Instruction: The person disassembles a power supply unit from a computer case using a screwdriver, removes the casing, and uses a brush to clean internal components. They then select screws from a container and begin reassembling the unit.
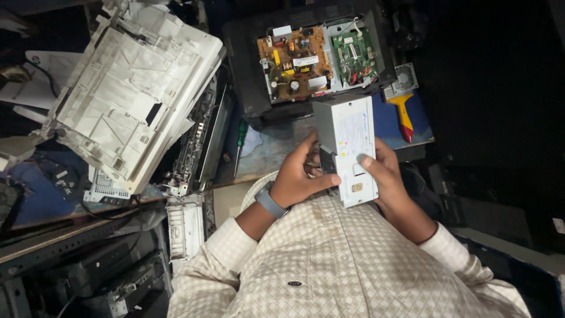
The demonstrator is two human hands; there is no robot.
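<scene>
Both hands hold a grey metal box (347, 150) (a power unit by the look of it, with a white label on its upper face) just above the person's chest, close to the near edge of the tabletop (271, 156). Left hand (297, 176) curled against the box's left side, fingers wrapped onto its dark end, thumb along the lower edge; a grey band sits on that wrist. Right hand (385, 174) cups the right side from below, thumb pressed flat on the top face near the label. Beyond the box, touching or just behind its far end, an opened black printer body (247, 82) shows a brown circuit board (293, 62) and a green circuit board (353, 56) side by side. A screwdriver with a yellow and red handle (404, 115) lies on a blue mat to the right of the box. A green-handled screwdriver (241, 141) stands to the left. Far left, a large white plastic printer cover (135, 88) lies tilted over other parts. Checked cream shirt sleeves on both arms
</scene>
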